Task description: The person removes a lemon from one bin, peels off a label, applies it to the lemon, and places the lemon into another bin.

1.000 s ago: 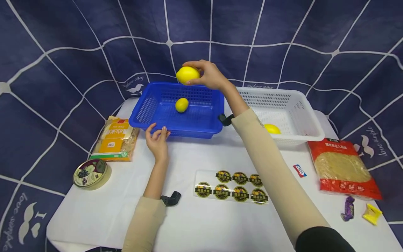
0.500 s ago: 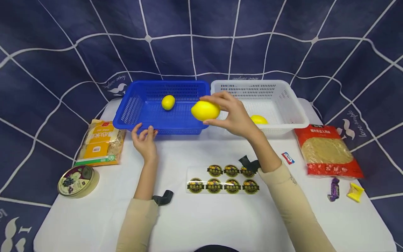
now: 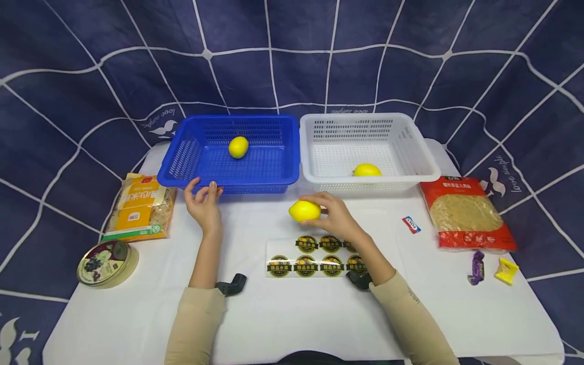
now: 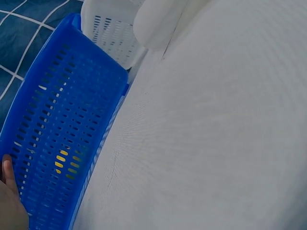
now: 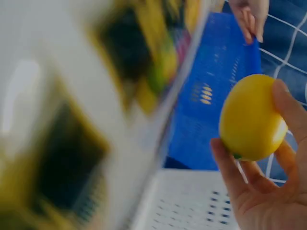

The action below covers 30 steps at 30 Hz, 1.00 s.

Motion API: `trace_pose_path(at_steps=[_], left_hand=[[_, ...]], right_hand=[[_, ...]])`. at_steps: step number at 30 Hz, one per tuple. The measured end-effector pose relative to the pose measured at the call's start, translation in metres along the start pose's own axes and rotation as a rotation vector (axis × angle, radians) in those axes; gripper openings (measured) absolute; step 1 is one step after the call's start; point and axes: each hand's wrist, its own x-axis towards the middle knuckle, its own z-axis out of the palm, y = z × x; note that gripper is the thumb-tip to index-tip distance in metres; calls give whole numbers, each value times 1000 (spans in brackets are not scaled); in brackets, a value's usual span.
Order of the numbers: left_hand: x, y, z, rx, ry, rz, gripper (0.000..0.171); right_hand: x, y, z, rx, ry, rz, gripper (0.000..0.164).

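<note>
My right hand (image 3: 335,217) holds a yellow lemon (image 3: 303,211) between thumb and fingers, just in front of the two baskets; the right wrist view shows fingertips around the lemon (image 5: 252,117). With my left hand (image 3: 204,205) I grip the front rim of the blue basket (image 3: 264,181), near its left end. One lemon (image 3: 239,147) lies inside that basket, showing yellow through the slots in the left wrist view. Beside it on the right stands a white basket (image 3: 406,178), with another lemon (image 3: 367,170) close behind its front wall.
A clear sheet of round fruit stickers (image 3: 319,258) lies below my right hand. On the left are a food packet (image 3: 139,208) and a round tin (image 3: 107,263). A red packet (image 3: 470,213), a small label (image 3: 411,224), a purple candy (image 3: 476,267) and a yellow candy (image 3: 506,271) lie right.
My right hand has brought the lemon from above the back of the blue basket toward me and down, to the space before the baskets. My left hand stays at the blue rim.
</note>
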Motion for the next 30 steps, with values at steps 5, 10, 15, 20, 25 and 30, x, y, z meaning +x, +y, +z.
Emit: trace_pose_path(at_steps=[5,10,15,20,25,30], left_hand=[[0,-1,-1,-11,-15,-4,40],[-1,-1,-2,6,-31,-7,41],[-1,1,-2,19,-44,-2,41],[-1,1,-2,-2,-40,-11,40],[-2,5,-2,0,-56,-14,39],[-5,9,1,0,-69,-9,38]], right_hand=[[-6,15,14,-17,-45,73,57],[-8,22,18,-63,-67,102,58],[-7,24,19,-90,-74,89,58],[-7,25,19,-91,-75,71,57],[-7,26,20,-79,-80,61,57],[-7,27,19,-74,-78,54,58]])
